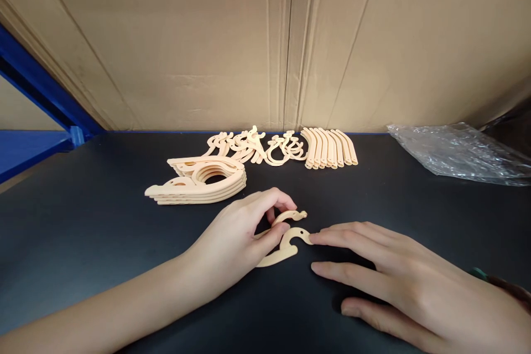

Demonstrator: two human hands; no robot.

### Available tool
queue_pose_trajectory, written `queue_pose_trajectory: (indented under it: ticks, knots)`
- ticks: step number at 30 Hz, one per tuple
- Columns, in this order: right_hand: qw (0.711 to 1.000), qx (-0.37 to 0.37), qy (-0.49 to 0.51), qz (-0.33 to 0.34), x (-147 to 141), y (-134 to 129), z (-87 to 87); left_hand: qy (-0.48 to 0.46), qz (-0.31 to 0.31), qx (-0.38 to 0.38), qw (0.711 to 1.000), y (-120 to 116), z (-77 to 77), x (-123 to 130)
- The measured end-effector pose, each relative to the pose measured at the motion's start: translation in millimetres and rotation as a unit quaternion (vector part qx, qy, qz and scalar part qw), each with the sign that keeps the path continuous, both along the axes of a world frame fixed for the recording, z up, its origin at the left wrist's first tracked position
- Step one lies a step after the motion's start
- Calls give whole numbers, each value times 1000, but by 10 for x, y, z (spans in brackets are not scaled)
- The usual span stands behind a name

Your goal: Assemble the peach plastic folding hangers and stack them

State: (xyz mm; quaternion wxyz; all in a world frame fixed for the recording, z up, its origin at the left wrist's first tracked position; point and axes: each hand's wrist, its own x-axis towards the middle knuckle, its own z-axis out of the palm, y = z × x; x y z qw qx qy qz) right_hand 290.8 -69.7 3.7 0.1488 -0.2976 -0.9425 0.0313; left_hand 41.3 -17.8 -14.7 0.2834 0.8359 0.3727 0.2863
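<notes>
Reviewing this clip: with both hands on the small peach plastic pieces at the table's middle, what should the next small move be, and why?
Probably press the two pieces together. The left hand pinches the upper hook piece just above the lower hook piece, whose tip the right hand steadies with a fingertip. They overlap but do not look joined, and the flat stack behind suggests where finished ones go.

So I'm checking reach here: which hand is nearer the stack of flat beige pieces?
Left. The left hand lies just in front of the stack of flat beige pieces, to its right; the right hand rests farther right, its fingertips on the small beige hook piece.
</notes>
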Motion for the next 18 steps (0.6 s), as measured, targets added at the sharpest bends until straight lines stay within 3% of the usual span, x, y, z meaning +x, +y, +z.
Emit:
queue_pose_trajectory:
  ticks: [6,9,18]
  knots:
    - [999,34,-5,-12,-1,9,-15,48,26,83,995,47,-65,-38]
    - [998,64,-8,-17,-7,10,-20,53,23,79,995,48,-65,-42]
    - [994,98,-40,-28,-15,-33,-71,121,-42,94,987,0,25,-53]
